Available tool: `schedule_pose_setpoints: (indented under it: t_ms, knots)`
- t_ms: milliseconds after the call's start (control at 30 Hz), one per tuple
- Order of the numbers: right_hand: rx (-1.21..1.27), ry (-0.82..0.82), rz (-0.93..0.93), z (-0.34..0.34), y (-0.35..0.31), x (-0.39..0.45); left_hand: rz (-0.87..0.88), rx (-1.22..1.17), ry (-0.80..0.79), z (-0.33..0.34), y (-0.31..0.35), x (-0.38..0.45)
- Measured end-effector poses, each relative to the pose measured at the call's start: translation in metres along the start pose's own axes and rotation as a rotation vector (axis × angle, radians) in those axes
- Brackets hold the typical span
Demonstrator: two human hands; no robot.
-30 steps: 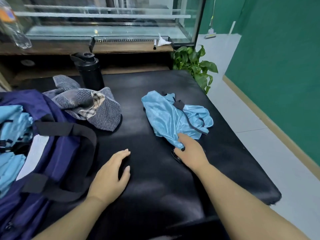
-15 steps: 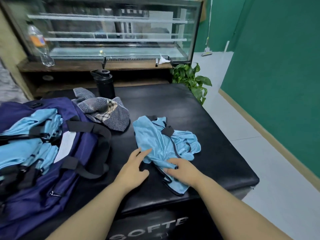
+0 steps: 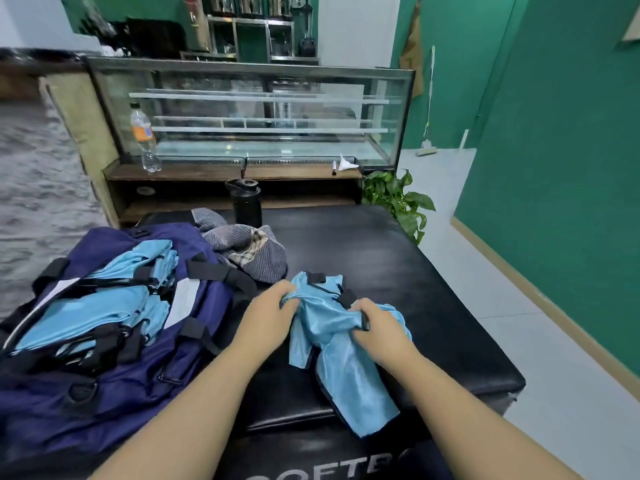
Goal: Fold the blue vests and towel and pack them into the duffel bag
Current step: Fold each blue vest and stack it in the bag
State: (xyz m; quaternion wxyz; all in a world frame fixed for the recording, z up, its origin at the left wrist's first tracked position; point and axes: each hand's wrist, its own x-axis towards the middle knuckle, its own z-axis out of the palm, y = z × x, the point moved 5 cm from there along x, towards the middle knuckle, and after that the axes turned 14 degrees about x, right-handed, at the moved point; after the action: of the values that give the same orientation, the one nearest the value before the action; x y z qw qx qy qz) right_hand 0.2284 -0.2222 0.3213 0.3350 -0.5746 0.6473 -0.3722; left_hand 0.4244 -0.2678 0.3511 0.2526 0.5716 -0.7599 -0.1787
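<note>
A crumpled blue vest (image 3: 332, 327) lies at the near edge of the black desk (image 3: 398, 258), its tail hanging over the front. The left hand (image 3: 268, 315) bunches its left edge; the right hand (image 3: 375, 332) grips the middle, seemingly around a black trim strip. The thin, slick mesh looks light and limp, so it will slide and sag; hold it by the bound edges or shoulders. The open duffel bag (image 3: 114, 386), left, already holds folded vests; the grey striped towel (image 3: 246, 247) waits behind.
</note>
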Motion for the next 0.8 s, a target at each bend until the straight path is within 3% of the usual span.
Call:
schedule_pose_setpoints:
  t_ms: [133,233,400,467,533,633,667,800]
  knots:
    - [0.084,0.233,-0.071,-0.018,-0.039,0.007,0.062,0.014,0.126,-0.056,0.025,0.022]
    - [0.154,0.288,-0.121,-0.031,-0.069,0.011,0.08,0.014,0.177,-0.084,0.03,0.03]
    - [0.175,0.261,-0.133,-0.04,-0.092,0.022,0.015,-0.119,0.221,-0.102,0.022,0.038]
    - [0.256,0.239,-0.073,-0.037,-0.092,0.027,0.052,-0.064,0.154,-0.096,0.019,0.037]
    - [0.403,0.192,-0.003,-0.031,-0.093,0.03,0.073,0.006,0.096,-0.08,0.016,0.028]
    - [0.729,0.158,0.144,-0.021,-0.094,0.032,0.013,-0.064,0.252,-0.065,0.018,-0.001]
    - [0.839,0.172,0.194,-0.021,-0.094,0.033,-0.041,-0.12,0.218,-0.056,0.017,-0.011]
    - [1.251,0.245,0.343,-0.018,-0.103,0.031,-0.178,-0.296,-0.278,-0.007,0.025,-0.044]
